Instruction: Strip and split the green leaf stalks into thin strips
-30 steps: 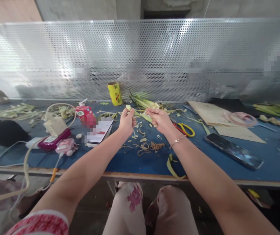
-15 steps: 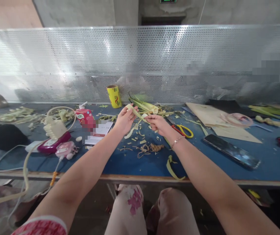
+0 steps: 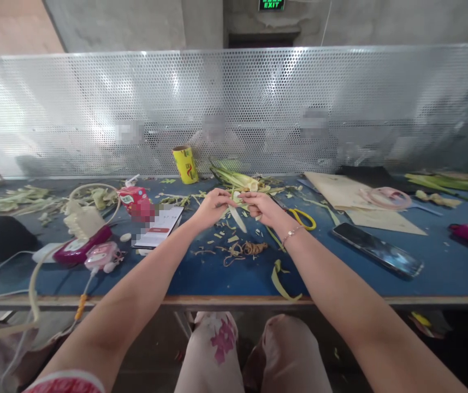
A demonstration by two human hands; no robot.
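My left hand (image 3: 209, 207) and my right hand (image 3: 262, 206) meet above the blue table (image 3: 217, 273), both pinched on a pale green leaf strip (image 3: 237, 216) that hangs down between them. Just beyond the hands lies a bundle of green leaves (image 3: 234, 178). Under the hands the table is littered with leaf scraps and a small coil of brown twine (image 3: 250, 248). A bracelet circles my right wrist.
Yellow-handled scissors (image 3: 304, 218) lie right of my hands, a dark phone (image 3: 378, 257) farther right beside brown paper (image 3: 352, 192). A yellow roll (image 3: 185, 164) stands at the back. Left: a booklet (image 3: 158, 226), red carton (image 3: 135, 200), pink devices (image 3: 101, 255), cables. A perforated metal screen (image 3: 234, 109) closes the back.
My hands have come down and closer together. The strip, held raised and stretched between them before, now hangs lower between the fingertips. The view has tilted up slightly.
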